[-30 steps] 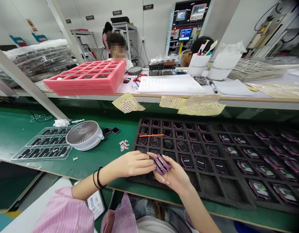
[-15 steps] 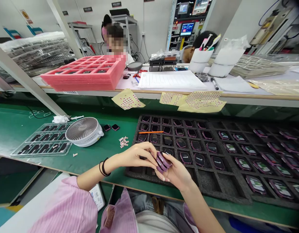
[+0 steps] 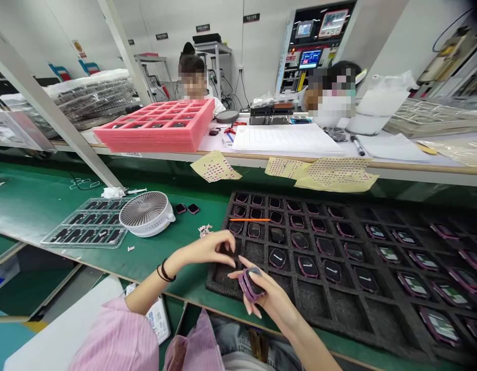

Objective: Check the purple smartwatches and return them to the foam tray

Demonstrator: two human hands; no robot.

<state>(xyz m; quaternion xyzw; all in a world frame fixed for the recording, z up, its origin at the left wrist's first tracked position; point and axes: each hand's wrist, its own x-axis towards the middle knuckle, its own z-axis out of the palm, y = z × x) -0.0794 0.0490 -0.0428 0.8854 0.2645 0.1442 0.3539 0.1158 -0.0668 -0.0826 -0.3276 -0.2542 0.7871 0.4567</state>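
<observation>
My right hand (image 3: pixel 271 296) holds a small stack of purple-framed smartwatch cases (image 3: pixel 250 284), tilted, low over the near left part of a black foam tray (image 3: pixel 311 299). The thumb lies on top of the stack and the fingers pass around and under it. To its left, my left hand (image 3: pixel 207 248) is apart from the stack, thumb and fingers curved with a gap between them, over the tray's left edge. I see nothing in that gap but dark foam. Several more watch cases (image 3: pixel 277 257) sit in the tray's compartments. An orange stick (image 3: pixel 249 220) lies across the tray.
Left of the tray are small pale pieces (image 3: pixel 204 230), two watch cases (image 3: pixel 187 208), a white fan (image 3: pixel 147 214) and a clear tray of black parts (image 3: pixel 83 221). A shelf behind bears a pink foam tray (image 3: pixel 157 139) and papers (image 3: pixel 284 139). Other people sit beyond.
My left hand has let go of the watch cases and moved left, its fingers parting. The right hand keeps the stack, now lower and turned. The whole view has shifted slightly.
</observation>
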